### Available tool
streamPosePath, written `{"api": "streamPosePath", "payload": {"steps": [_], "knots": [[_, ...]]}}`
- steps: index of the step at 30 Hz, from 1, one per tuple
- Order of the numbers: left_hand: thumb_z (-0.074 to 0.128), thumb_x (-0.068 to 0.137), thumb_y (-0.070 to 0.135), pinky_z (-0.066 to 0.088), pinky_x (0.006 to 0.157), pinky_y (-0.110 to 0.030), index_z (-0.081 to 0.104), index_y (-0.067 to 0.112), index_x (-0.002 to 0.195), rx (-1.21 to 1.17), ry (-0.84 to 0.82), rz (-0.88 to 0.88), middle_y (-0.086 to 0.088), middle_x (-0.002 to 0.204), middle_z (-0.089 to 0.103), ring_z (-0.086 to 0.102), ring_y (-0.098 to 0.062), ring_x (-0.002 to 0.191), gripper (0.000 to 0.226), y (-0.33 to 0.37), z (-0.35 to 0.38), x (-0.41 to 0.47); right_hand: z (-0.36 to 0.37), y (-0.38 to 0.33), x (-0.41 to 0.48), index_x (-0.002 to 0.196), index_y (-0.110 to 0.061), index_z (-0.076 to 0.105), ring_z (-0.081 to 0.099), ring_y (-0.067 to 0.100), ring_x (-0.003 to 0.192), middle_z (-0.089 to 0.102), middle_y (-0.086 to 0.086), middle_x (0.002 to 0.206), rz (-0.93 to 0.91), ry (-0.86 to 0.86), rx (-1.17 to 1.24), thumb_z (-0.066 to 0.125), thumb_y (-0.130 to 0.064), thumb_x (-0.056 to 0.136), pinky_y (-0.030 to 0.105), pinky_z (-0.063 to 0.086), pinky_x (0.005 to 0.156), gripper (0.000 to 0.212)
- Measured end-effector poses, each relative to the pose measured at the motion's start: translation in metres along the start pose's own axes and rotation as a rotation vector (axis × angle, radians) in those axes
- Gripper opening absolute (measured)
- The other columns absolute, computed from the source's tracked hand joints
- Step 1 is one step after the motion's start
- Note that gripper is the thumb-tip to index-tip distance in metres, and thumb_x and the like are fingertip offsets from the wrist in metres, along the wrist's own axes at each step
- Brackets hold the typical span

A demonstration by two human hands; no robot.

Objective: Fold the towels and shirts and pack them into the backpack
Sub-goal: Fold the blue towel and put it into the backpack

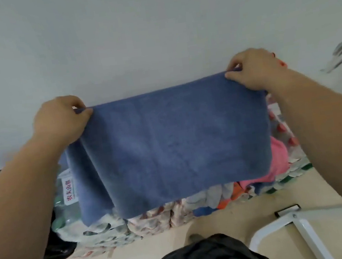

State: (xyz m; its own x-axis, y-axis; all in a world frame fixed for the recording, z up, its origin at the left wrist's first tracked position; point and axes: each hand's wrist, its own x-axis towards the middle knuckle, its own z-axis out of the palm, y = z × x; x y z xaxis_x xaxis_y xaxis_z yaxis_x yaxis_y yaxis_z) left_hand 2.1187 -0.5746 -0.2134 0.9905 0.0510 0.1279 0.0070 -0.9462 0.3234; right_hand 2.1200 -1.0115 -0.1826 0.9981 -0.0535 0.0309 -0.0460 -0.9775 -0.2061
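Hanging blue towel, plush, doubled, slightly creased.

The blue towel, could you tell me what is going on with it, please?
A person holds the towel up, the left hand pinching one top corner and the right hand the other. It hangs spread flat, not yet packed. A pink cloth lies in the pile behind it.

"农夫山泉" on white bottle label

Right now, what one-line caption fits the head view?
Left hand and right hand pinch the top corners of a blue towel, holding it spread; clothes pile behind.
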Motion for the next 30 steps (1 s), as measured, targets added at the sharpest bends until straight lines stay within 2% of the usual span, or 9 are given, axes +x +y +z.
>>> {"api": "streamPosePath", "payload": {"steps": [4,9,14,19,22,24,26,28,30], "knots": [[0.069,0.085,0.047,0.04,0.1,-0.058,0.045,0.023,0.144,0.264,-0.015,0.001,-0.02,0.139,0.047,0.045,-0.045,0.123,0.068,0.015,0.08,-0.015,0.1,-0.011,-0.01,0.138,-0.022,0.053,0.05,0.038,0.123,0.052,0.013,0.136,-0.098,0.198,-0.086,0.055,-0.055,0.09,0.051,0.043,0.1,0.058],[0.042,0.088,0.073,0.015,0.116,-0.066,0.02,0.032,0.158,0.255,-0.288,0.028,-0.011,0.166,0.016,0.013,-0.038,0.151,0.084,0.034,0.177,-0.094,0.199,0.001,-0.063,0.159,-0.036,0.008,-0.004,0.038,0.153,-0.007,0.008,0.168,-0.092,-0.093,-0.047,0.028,-0.075,0.092,0.062,0.005,0.121,0.08],[0.011,0.079,0.087,0.008,0.117,-0.066,0.004,0.04,0.159,0.255,-0.331,-0.078,0.0,0.168,-0.006,-0.003,-0.028,0.155,0.093,0.004,0.204,-0.124,0.218,0.024,-0.059,0.154,-0.047,-0.015,-0.018,0.041,0.151,-0.03,0.003,0.163,-0.023,-0.159,0.01,0.021,-0.084,0.087,0.065,-0.003,0.119,0.084],[0.007,0.074,0.094,0.006,0.119,-0.065,-0.007,0.04,0.158,0.253,-0.371,-0.062,0.001,0.168,-0.012,-0.008,-0.025,0.155,0.1,0.001,0.2,-0.117,0.217,0.033,-0.056,0.155,-0.044,-0.016,-0.015,0.04,0.152,-0.028,0.005,0.164,-0.055,-0.168,0.04,0.021,-0.086,0.085,0.062,-0.001,0.121,0.089],[0.031,0.073,0.093,0.004,0.119,-0.062,0.007,0.035,0.16,0.227,-0.302,0.026,-0.007,0.168,0.0,0.002,-0.032,0.154,0.107,0.015,0.193,-0.118,0.212,0.037,-0.065,0.157,-0.041,-0.011,-0.014,0.035,0.153,-0.023,0.007,0.165,-0.123,-0.108,0.096,0.028,-0.084,0.085,0.058,0.0,0.122,0.092],[0.048,0.071,0.088,0.017,0.118,-0.06,0.031,0.027,0.154,0.169,-0.223,0.228,-0.012,0.163,0.023,0.023,-0.038,0.148,0.104,0.026,0.19,-0.127,0.209,0.043,-0.08,0.16,-0.035,0.007,-0.004,0.032,0.155,-0.009,0.009,0.168,-0.202,-0.054,0.152,0.042,-0.081,0.085,0.053,0.004,0.124,0.095],[0.059,0.072,0.083,0.039,0.1,-0.054,0.057,0.019,0.133,0.103,-0.148,0.483,-0.014,0.139,0.05,0.05,-0.039,0.123,0.089,0.038,0.192,-0.136,0.208,0.053,-0.098,0.151,-0.025,0.04,0.023,0.034,0.149,0.023,0.012,0.162,-0.298,0.014,0.193,0.058,-0.075,0.081,0.053,0.02,0.12,0.088],[0.064,0.073,0.076,0.046,0.082,-0.045,0.067,0.016,0.108,0.111,-0.153,0.648,-0.009,0.112,0.059,0.055,-0.033,0.096,0.069,0.044,0.2,-0.145,0.209,0.066,-0.117,0.128,-0.017,0.062,0.046,0.033,0.131,0.049,0.01,0.139,-0.376,0.077,0.164,0.07,-0.07,0.075,0.052,0.037,0.107,0.075],[0.066,0.076,0.063,0.048,0.073,-0.042,0.066,0.018,0.094,0.138,-0.203,0.71,-0.004,0.098,0.058,0.052,-0.028,0.085,0.048,0.042,0.211,-0.152,0.21,0.078,-0.132,0.113,-0.015,0.069,0.055,0.031,0.115,0.058,0.007,0.121,-0.405,0.108,0.132,0.077,-0.061,0.071,0.048,0.043,0.098,0.063]]}}
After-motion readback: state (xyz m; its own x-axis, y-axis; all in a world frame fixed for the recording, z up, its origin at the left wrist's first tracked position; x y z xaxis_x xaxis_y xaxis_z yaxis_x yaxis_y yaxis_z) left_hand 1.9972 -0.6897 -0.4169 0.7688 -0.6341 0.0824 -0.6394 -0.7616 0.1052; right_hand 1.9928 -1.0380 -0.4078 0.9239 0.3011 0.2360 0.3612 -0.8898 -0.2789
